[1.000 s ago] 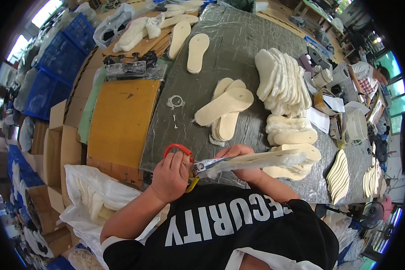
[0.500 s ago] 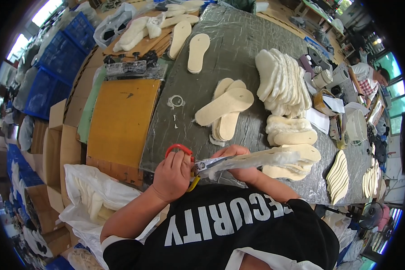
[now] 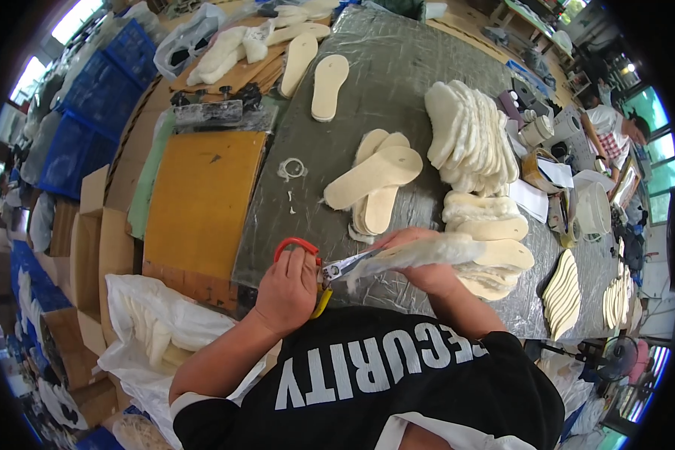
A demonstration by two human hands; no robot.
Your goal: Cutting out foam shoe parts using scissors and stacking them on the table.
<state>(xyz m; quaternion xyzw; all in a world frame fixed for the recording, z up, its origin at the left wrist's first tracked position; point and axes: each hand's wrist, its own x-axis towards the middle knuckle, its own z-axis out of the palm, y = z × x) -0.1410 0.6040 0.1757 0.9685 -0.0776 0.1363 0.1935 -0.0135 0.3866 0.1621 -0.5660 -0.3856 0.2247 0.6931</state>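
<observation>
My left hand (image 3: 286,294) is closed around scissors (image 3: 332,272) with one red and one yellow handle. Their blades point right, against the near end of a fluffy insole (image 3: 424,253). That insole is gripped by my right hand (image 3: 431,279), which is partly hidden beneath it; white fleece hangs from its edge. Just beyond, several cream insoles (image 3: 379,176) lie crossed over one another on the dark table. To the right sit a fleecy insole pile (image 3: 469,135), a smaller pile (image 3: 487,229) and a low stack (image 3: 502,255).
A single insole (image 3: 329,86) lies farther back. A yellow-brown board (image 3: 199,195) covers the table's left part. At the near left, a white plastic bag (image 3: 191,307) holds insoles beside a cardboard box (image 3: 90,255). Containers (image 3: 544,169) crowd the right side, where another person (image 3: 611,135) works.
My right hand and the insole have moved slightly away from my body and to the right, and the insole has tilted. The scissors have barely shifted.
</observation>
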